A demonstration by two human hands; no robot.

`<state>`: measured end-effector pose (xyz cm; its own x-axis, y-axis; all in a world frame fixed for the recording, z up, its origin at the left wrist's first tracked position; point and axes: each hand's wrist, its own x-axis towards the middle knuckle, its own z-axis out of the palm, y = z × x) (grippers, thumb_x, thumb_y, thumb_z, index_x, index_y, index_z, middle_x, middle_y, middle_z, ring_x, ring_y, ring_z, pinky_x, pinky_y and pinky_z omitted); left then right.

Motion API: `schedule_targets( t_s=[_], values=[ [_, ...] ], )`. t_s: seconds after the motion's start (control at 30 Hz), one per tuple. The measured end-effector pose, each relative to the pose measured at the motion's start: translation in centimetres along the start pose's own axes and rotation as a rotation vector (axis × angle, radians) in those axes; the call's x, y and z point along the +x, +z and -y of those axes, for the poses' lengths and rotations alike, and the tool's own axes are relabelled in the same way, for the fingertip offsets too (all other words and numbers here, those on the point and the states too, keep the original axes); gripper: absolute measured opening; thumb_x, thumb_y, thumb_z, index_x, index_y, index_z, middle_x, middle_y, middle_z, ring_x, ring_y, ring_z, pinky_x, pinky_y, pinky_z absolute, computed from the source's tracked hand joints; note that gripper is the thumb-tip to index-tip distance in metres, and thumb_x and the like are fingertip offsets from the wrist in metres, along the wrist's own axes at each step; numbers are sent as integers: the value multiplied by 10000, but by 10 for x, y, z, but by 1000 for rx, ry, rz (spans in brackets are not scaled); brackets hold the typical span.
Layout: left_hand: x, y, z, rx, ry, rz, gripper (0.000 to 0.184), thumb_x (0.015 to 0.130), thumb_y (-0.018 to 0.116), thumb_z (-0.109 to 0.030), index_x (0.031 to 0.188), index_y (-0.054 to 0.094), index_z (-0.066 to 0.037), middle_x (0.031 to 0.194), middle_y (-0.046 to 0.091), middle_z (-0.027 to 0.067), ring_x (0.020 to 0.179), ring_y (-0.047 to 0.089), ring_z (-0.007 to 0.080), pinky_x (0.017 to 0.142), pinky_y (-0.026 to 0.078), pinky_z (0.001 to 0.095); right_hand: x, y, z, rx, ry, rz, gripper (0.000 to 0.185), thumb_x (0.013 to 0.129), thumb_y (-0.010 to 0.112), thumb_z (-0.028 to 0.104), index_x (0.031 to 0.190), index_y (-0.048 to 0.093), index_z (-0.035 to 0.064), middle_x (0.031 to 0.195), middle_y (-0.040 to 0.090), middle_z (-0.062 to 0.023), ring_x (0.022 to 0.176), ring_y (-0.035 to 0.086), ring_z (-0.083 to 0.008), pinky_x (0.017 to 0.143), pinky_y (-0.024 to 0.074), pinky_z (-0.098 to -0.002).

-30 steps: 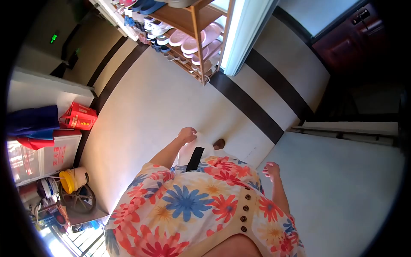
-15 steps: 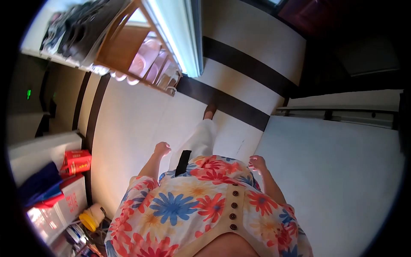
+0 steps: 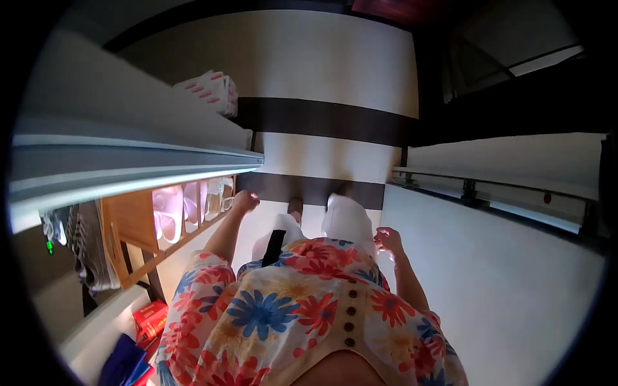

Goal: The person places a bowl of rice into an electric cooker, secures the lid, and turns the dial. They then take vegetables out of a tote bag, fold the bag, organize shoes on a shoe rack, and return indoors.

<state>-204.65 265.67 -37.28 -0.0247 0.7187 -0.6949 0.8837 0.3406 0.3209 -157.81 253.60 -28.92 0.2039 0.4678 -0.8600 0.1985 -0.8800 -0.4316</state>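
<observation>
My left hand (image 3: 246,201) hangs forward at the left, beside the wooden shoe rack (image 3: 132,215) with its pink shoes (image 3: 168,215). Its fingers are curled, and whether anything is inside them is too small to tell. On the right, my right hand (image 3: 388,242) hangs near the pale door panel (image 3: 476,257), its fingers loosely bent and partly apart, with nothing seen in them. Between the hands are my white trousers (image 3: 349,219) and a black strap (image 3: 273,248) over the floral top (image 3: 309,309).
A door frame edge (image 3: 135,167) juts in from the left, with a white and red package (image 3: 211,92) behind it. Dark bands (image 3: 322,122) cross the pale floor. A metal rail (image 3: 508,192) runs along the right. A red bag (image 3: 151,320) lies at the lower left.
The view has turned right and moved forward to the doorway. The shoe rack now stands close on my left, the red bag has shifted down, and both legs show.
</observation>
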Motion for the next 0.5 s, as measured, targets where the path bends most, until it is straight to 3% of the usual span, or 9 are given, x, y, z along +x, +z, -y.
schedule_targets(
  t_s=[0.2,0.33,0.5],
  values=[
    [83,-11,-112,-63,44,36,282,641,605,-217,906,632,-123,966,599,118,935,557,271,823,436,342,64,-89,15,-36,167,-44,275,805,490,178,1052,519,62,809,599,-77,648,620,-182,474,474,-300],
    [104,-20,-193,-31,-39,59,283,640,613,-209,909,631,-124,953,605,117,923,563,258,819,436,333,110,-163,86,-89,154,-66,257,799,508,153,1037,526,58,780,601,-74,600,609,-177,448,450,-301],
    [134,-25,-274,-96,61,13,311,644,594,-288,909,631,-129,877,620,115,836,586,247,761,459,327,188,-253,188,-80,28,-24,219,820,499,174,1006,532,64,757,586,-63,599,593,-144,443,446,-280]
  ],
)
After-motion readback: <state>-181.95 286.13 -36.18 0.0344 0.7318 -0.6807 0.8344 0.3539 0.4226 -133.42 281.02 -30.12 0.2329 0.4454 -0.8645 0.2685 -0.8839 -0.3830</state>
